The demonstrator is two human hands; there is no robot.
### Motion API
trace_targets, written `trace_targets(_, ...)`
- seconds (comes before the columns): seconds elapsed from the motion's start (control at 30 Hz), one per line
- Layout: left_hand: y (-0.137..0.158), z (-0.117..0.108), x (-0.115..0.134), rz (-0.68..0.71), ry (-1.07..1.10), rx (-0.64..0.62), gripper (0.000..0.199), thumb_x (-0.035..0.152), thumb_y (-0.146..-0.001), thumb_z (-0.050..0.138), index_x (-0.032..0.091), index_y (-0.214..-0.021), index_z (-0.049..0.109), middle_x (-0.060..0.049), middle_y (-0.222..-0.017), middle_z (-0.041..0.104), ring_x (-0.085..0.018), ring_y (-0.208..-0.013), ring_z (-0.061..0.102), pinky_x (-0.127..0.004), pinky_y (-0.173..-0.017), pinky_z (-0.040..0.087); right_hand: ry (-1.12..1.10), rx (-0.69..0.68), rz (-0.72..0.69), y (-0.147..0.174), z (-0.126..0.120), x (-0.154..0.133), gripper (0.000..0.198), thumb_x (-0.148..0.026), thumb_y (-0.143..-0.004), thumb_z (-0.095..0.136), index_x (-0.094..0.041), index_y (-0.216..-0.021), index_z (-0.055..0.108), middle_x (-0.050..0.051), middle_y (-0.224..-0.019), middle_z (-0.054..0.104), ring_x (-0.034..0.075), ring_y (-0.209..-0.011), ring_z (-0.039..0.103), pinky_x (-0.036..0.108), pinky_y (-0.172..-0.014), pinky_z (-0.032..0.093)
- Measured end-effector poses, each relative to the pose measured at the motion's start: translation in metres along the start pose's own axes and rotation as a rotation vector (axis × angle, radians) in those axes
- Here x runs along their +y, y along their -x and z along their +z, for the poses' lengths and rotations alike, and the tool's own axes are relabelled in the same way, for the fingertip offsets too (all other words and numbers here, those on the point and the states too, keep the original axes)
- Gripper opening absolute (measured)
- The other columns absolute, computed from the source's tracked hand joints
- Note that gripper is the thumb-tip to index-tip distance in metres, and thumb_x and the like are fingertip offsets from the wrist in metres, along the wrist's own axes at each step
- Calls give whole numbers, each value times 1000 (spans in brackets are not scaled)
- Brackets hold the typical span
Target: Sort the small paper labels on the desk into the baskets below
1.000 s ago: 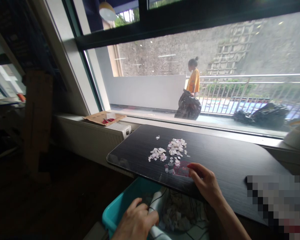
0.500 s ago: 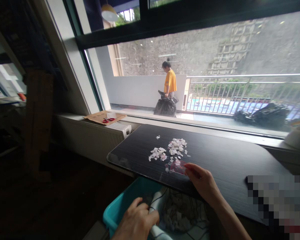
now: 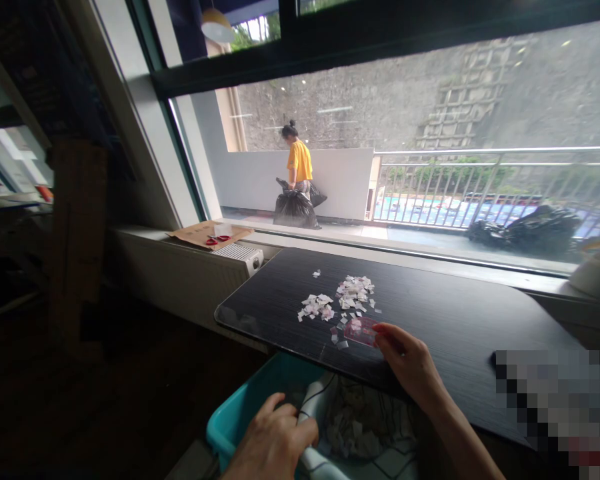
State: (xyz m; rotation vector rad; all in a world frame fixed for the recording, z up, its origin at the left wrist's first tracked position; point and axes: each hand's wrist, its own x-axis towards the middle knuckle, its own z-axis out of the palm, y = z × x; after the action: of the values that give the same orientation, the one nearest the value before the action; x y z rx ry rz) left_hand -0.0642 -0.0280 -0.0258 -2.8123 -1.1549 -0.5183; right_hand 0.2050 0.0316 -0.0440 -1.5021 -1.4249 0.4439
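My right hand (image 3: 405,357) is closed on a clear pinkish flat piece of plastic (image 3: 363,331), held low over the dark table by its right end. Small paper scraps (image 3: 355,293) lie in two loose piles just beyond it, and a few single pieces are by its left edge. Below the table edge my left hand (image 3: 277,433) grips a fold of pale cloth with dark lines (image 3: 316,400); its fingertips are partly hidden. That cloth sags into a hollow with many paper scraps (image 3: 353,427) in it. A teal plastic bin (image 3: 245,403) stands beside and under the left hand.
The dark table (image 3: 430,300) runs along a window. On the sill at left lie brown cardboard (image 3: 195,235) and red-handled scissors (image 3: 217,240), above a white radiator (image 3: 240,258). Outside, a person in a yellow top (image 3: 300,160) carries black bags. A blurred patch covers the right corner.
My right hand and the plastic piece have shifted slightly right, leaving a few scraps at its left. My left hand stays put. Outside, the person has walked left with the bags.
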Motion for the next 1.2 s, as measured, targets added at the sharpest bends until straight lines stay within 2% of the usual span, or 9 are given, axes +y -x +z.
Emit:
trace_targets(0.13, -10, 29, -10, 106, -6, -192, 7, 29, -75, 61, 22, -75, 61, 2, -58, 57, -17, -66, 55, -36, -91, 39, -42, -86, 0, 2, -1, -3, 30, -37, -78, 56, -17, -93, 72, 4, -75, 72, 17, -65, 65, 25, -62, 51)
trace_targets(0.3, -21, 50, 2, 190, -10, -270, 8, 24, -79, 57, 21, -73, 60, 1, -56, 58, -17, -65, 56, -41, -89, 39, -38, -57, -12, 2, -1, -4, 28, -36, -79, 56, -17, -92, 71, 3, -72, 71, 17, -65, 65, 24, -62, 51)
trace_targets(0.37, -25, 50, 9, 217, -19, -305, 9, 25, -80, 57, 20, -73, 61, 0, -56, 59, -18, -66, 56, -45, -90, 38, -35, -51, 4, 2, -2, -5, 27, -35, -78, 56, -16, -90, 71, 3, -71, 71, 17, -63, 64, 24, -61, 51)
trace_targets(0.57, -43, 33, 20, 254, -13, -342, 10, 28, -79, 55, 19, -78, 61, -3, -62, 63, -20, -68, 57, -47, -89, 38, -105, -247, -28, 6, -3, -12, 26, -33, -79, 56, -15, -91, 71, 3, -73, 70, 15, -64, 61, 22, -59, 49)
trace_targets(0.73, -50, 20, 23, 247, -18, -394, 9, 26, -78, 55, 19, -80, 61, -5, -66, 65, -21, -71, 59, -48, -89, 38, -106, -117, 13, 4, 0, -8, 32, -39, -78, 57, -15, -93, 72, 4, -72, 70, 16, -62, 61, 24, -59, 49)
trace_targets(0.8, -50, 19, 23, 244, -14, -401, 9, 26, -78, 55, 19, -80, 61, -5, -66, 65, -22, -72, 59, -49, -90, 37, -79, -113, 26, 3, 2, -6, 33, -41, -77, 58, -16, -94, 72, 3, -68, 69, 15, -59, 59, 23, -56, 48)
trace_targets(1.03, -48, 23, 22, 237, -7, -376, 9, 27, -78, 55, 19, -79, 60, -5, -67, 65, -22, -72, 59, -49, -89, 38, -115, -294, -33, 6, 1, -12, 29, -38, -78, 59, -16, -91, 74, 0, -63, 66, 12, -53, 54, 21, -50, 45)
trace_targets(1.1, -48, 24, 22, 248, -4, -375, 10, 27, -78, 55, 19, -79, 60, -5, -66, 65, -22, -71, 59, -49, -88, 39, -137, -277, -19, 5, 1, -11, 30, -38, -77, 60, -16, -92, 73, 1, -64, 67, 12, -53, 55, 21, -50, 46)
trace_targets(1.2, -47, 26, 22, 251, -14, -363, 11, 29, -77, 56, 19, -78, 60, -5, -65, 65, -21, -69, 59, -49, -88, 38, -133, -119, 44, 1, 3, -5, 34, -42, -77, 59, -16, -95, 73, 3, -68, 69, 14, -57, 58, 22, -53, 48)
